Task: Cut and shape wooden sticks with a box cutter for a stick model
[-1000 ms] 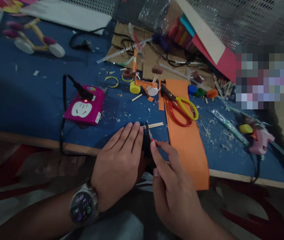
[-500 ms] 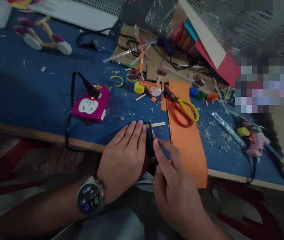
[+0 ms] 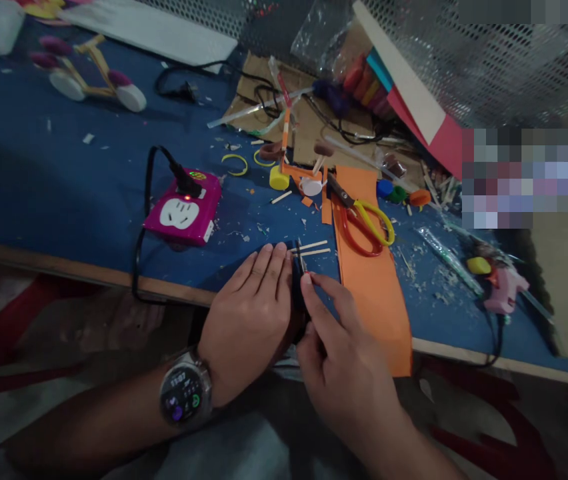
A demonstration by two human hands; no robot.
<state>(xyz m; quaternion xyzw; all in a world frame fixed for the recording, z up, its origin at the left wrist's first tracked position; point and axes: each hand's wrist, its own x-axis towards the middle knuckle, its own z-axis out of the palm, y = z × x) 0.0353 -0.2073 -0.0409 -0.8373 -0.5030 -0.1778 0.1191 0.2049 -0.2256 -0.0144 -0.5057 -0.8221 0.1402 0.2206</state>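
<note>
2 thin wooden sticks [image 3: 311,248]; left hand [image 3: 251,313] flat, spread; right hand [image 3: 344,373] pinching black cutter [image 3: 298,283].

left hand [image 3: 251,310] flat, right hand [image 3: 344,373] gripping cutter [image 3: 298,280], sticks [image 3: 313,248]

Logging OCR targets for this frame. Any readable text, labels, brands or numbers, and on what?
Nothing can be quoted with confidence.
Watch on the left wrist: lit digits and coloured icons on the face, too small and blurred to read.
Pink power strip: a small round sticker by the plug, print unreadable; a lit indicator, no text.
Scissors, glue gun, orange paper: no visible lettering.
Pixelated block at right: unreadable.
</note>
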